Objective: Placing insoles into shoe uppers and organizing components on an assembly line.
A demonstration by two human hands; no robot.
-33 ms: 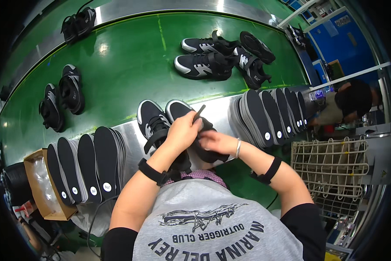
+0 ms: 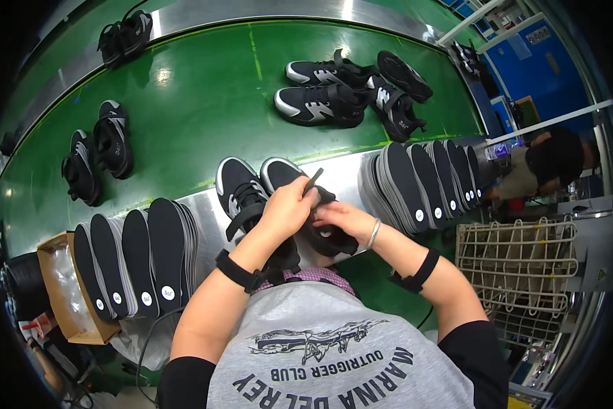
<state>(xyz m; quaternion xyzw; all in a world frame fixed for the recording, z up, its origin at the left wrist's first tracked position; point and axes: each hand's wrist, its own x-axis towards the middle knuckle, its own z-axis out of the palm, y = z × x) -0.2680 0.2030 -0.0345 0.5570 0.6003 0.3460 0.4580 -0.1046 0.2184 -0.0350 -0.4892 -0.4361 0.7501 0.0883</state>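
A pair of black sneakers with silver toes stands before me on the metal edge of the bench. My left hand is closed at the right sneaker, pinching its dark strap, which sticks up past the fingers. Over the opening of that shoe, my right hand has its fingers bent together at the tongue and collar. Part of a pale round label shows inside the shoe below them. Beside it is the left sneaker, its strap loose to the side; my left forearm partly covers it.
Stacks of black insoles stand at left and right. More sneakers lie on the green bench, including a group at far right. A cardboard box sits at left, a wire rack at right. Another person is at right.
My right hand has shifted slightly up and in toward the tongue, uncovering more of the shoe's opening and its pale label. My left hand stays on the strap.
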